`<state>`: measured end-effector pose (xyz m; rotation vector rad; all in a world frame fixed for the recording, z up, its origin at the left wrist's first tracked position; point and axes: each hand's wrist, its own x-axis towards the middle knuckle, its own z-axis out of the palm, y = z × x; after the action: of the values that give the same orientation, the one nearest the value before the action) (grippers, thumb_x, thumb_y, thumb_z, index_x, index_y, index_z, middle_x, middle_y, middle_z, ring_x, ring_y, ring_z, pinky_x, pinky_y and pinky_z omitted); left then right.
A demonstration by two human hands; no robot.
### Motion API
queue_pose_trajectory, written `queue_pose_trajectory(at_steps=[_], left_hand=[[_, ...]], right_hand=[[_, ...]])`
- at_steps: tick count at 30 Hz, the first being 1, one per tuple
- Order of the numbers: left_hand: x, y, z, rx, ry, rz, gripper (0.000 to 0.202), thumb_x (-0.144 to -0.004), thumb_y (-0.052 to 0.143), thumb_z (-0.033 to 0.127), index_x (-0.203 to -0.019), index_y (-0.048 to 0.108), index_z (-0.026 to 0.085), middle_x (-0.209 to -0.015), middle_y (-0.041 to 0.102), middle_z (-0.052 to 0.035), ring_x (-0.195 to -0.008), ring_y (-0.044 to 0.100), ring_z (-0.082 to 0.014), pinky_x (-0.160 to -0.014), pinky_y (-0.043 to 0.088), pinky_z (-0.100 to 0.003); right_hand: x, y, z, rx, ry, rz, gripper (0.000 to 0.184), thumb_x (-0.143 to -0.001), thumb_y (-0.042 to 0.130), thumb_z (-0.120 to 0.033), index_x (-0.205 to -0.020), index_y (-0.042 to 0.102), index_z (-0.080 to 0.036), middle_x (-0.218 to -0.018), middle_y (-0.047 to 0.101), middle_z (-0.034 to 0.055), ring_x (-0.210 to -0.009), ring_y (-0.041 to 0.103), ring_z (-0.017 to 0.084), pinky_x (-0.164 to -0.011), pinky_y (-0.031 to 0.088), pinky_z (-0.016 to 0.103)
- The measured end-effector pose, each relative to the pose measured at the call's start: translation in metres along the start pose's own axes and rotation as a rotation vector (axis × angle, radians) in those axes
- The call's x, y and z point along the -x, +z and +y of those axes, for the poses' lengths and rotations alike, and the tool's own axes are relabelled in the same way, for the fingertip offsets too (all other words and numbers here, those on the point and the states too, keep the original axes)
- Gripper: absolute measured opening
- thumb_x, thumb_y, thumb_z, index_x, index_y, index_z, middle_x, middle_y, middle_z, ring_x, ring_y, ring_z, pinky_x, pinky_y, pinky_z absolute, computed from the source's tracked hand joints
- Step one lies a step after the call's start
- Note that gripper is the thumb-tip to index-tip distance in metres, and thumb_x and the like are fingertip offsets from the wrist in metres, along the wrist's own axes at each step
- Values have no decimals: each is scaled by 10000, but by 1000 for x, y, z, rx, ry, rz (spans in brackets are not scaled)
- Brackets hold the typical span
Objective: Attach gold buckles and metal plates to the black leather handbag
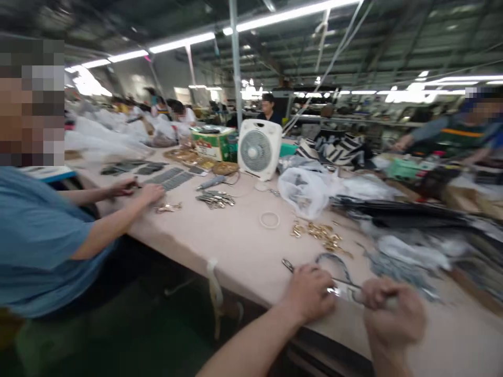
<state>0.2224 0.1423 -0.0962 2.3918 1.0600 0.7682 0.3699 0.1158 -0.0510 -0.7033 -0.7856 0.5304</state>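
Note:
My left hand is closed near the front edge of the long beige table, pinching a small shiny metal piece on a dark strap. My right hand is closed in a fist to the right of it, gripping the other end of the same strap and metal part; motion blur hides the detail. A thin metal tool lies just behind my left hand. A heap of gold metal fittings sits a little farther back.
A co-worker in a blue shirt sits at the left, both hands on the table by dark flat pieces. A white box fan, a plastic bag, a tape ring and silver clips lie farther along. More people work beyond.

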Motion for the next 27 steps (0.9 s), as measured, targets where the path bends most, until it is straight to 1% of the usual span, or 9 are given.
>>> queue_pose_trajectory(at_steps=[1,2,5,9,15,21,27], left_hand=[[-2,1,-2,25,3,13,187,-948,638,350,-1122,700,319,-1229,754,7,-1347,551,-265,-1143,419,-496],[-3,2,-3,39,16,18,188,-951,633,332,-1130,688,314,-1227,750,5,-1342,549,-259,-1149,407,-499],[-5,3,-3,29,51,24,182,-963,627,311,-1141,664,306,-1253,733,4,-1351,526,-256,-1143,399,-500],[-4,2,0,-14,67,23,163,-988,604,311,-1142,656,300,-1253,723,0,-1340,520,-256,-1129,402,-500],[-6,4,1,-47,60,26,118,-1015,573,311,-1099,650,285,-1252,718,-9,-1348,508,-257,-1124,401,-491],[-7,3,1,-51,74,1,101,-1011,573,305,-1078,644,281,-1266,711,-15,-1355,507,-255,-1132,401,-487],[-8,4,0,-32,58,-13,126,-1022,544,297,-1112,631,284,-1257,717,-17,-1370,499,-261,-1127,402,-477]], right_hand=[[-1,-6,-3,24,-25,0,320,-938,665,-381,-702,579,-183,-526,457,-72,-400,396,77,-400,355,200],[0,-9,-3,44,-37,-10,328,-934,648,-368,-674,560,-188,-498,419,-80,-380,363,74,-390,326,197],[4,-10,7,86,-14,-40,325,-964,609,-363,-691,577,-190,-516,434,-73,-391,383,79,-396,339,201],[11,-7,21,77,-26,-28,344,-991,594,-370,-695,568,-196,-520,424,-78,-387,370,77,-387,332,196],[15,-8,29,69,-27,-80,332,-992,587,-378,-707,565,-210,-533,414,-78,-395,363,82,-403,335,210],[20,-8,36,149,-98,-55,310,-987,589,-335,-705,568,-208,-538,417,-70,-409,368,89,-403,329,219],[20,-5,40,161,-118,-16,316,-986,577,-320,-689,532,-219,-518,385,-81,-398,345,91,-382,312,220]])
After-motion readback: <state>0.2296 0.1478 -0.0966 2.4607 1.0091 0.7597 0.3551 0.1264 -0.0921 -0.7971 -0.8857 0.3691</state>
